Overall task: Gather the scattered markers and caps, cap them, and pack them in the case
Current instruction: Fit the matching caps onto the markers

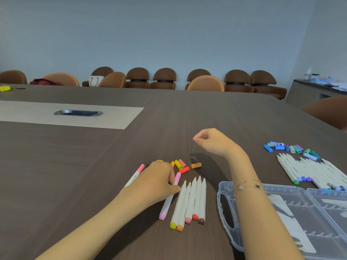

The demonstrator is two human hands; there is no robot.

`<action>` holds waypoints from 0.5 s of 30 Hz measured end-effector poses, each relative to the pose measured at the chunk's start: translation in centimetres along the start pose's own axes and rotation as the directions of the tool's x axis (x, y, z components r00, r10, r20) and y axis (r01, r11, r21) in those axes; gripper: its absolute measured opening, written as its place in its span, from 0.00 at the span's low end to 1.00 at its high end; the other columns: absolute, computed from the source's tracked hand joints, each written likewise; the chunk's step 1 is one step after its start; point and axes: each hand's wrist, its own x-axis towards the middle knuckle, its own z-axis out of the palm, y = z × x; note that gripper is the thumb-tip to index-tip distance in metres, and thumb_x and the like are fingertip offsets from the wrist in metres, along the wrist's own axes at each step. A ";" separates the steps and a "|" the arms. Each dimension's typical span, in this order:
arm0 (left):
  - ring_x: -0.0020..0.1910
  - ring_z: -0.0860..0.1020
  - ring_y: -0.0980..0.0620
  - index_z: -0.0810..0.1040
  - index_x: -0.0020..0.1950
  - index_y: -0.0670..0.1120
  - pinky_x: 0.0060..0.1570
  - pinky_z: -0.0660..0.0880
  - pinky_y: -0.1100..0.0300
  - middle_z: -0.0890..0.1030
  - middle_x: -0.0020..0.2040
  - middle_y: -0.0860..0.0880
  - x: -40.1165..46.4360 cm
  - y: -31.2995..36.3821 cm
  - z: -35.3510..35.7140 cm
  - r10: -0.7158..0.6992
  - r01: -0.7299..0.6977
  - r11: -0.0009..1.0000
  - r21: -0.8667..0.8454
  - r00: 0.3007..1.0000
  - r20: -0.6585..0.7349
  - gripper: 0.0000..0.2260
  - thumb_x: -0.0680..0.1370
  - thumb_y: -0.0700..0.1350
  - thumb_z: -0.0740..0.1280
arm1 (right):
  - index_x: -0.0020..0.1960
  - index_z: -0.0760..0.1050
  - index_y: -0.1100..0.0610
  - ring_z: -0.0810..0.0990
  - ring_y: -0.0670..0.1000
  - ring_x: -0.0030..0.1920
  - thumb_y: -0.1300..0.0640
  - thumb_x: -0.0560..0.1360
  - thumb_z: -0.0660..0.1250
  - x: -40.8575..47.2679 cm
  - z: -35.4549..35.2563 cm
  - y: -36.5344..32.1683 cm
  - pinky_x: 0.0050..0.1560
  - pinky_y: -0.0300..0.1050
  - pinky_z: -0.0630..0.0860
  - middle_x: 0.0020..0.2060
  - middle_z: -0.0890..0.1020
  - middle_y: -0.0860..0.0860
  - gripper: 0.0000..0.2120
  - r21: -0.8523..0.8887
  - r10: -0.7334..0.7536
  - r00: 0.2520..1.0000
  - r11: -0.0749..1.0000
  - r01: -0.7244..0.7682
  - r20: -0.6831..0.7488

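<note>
Now left grip point(159, 178) pinching pink marker point(170, 198), right grip point(212, 140) curled, holding nothing

Case point(293, 212) cut by bottom-right edge; left fingers point(171, 178) hide pink marker point(170, 199) middle.

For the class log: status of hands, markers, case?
Left hand grips pink-capped white marker. Right hand raised, curled, empty. Clear plastic case open, no markers in view.

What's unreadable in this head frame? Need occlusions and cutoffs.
- Left hand covers the middle of the pink marker; the grip cannot be made out.
- Case: the right side and near corner run off the frame edge, and the right forearm crosses it.
- Right hand: fingers curled, contents hidden.
- Lettering on the marker barrels: too small.
</note>
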 end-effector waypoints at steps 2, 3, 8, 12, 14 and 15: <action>0.44 0.77 0.55 0.82 0.49 0.45 0.40 0.71 0.67 0.82 0.48 0.48 0.1 0.1 0.4 0.017 -0.013 0.998 -0.059 0.997 0.077 0.09 0.76 0.50 0.68 | 0.59 0.75 0.54 0.73 0.46 0.53 0.55 0.80 0.59 0.1 0.3 -0.1 0.50 0.40 0.71 0.55 0.75 0.48 0.10 -0.012 -0.008 1.000 1.000 0.008 0.012; 0.41 0.76 0.56 0.82 0.49 0.45 0.40 0.72 0.67 0.82 0.47 0.48 0.1 0.1 0.7 0.016 -0.009 0.997 -0.071 0.995 0.100 0.09 0.76 0.50 0.69 | 0.59 0.74 0.54 0.73 0.46 0.52 0.55 0.80 0.59 0.1 0.5 -0.1 0.50 0.39 0.71 0.55 0.75 0.48 0.10 -0.021 -0.011 1.000 1.000 0.011 0.027; 0.41 0.77 0.54 0.83 0.48 0.43 0.46 0.77 0.61 0.82 0.46 0.45 0.6 -0.1 1.8 -0.005 0.008 0.999 -0.034 0.997 0.081 0.09 0.74 0.48 0.70 | 0.60 0.74 0.55 0.72 0.46 0.53 0.56 0.80 0.59 0.3 1.2 -0.1 0.51 0.39 0.70 0.57 0.77 0.51 0.11 -0.077 -0.002 0.995 0.997 0.010 0.103; 0.39 0.76 0.54 0.82 0.48 0.42 0.45 0.76 0.62 0.78 0.39 0.47 0.8 -0.3 2.2 -0.016 0.016 1.000 0.001 0.998 0.052 0.10 0.75 0.48 0.69 | 0.57 0.78 0.55 0.75 0.49 0.59 0.57 0.79 0.62 0.3 2.1 -0.3 0.53 0.40 0.71 0.59 0.78 0.52 0.10 -0.113 -0.007 0.993 0.993 0.021 0.122; 0.38 0.75 0.54 0.82 0.47 0.41 0.44 0.76 0.62 0.76 0.37 0.47 1.0 -0.5 2.0 -0.023 0.023 1.000 -0.004 0.998 0.057 0.11 0.75 0.49 0.68 | 0.56 0.80 0.55 0.75 0.50 0.59 0.58 0.78 0.64 0.4 2.8 -0.6 0.56 0.42 0.72 0.57 0.78 0.51 0.09 -0.132 -0.010 0.988 0.991 0.030 0.153; 0.37 0.75 0.53 0.82 0.48 0.41 0.43 0.75 0.62 0.76 0.37 0.47 1.1 -0.6 1.8 -0.026 0.027 1.000 -0.014 0.998 0.063 0.12 0.75 0.49 0.68 | 0.55 0.80 0.56 0.75 0.50 0.58 0.57 0.77 0.65 0.4 3.2 -0.9 0.56 0.43 0.72 0.56 0.79 0.50 0.09 -0.139 -0.007 0.985 0.990 0.031 0.175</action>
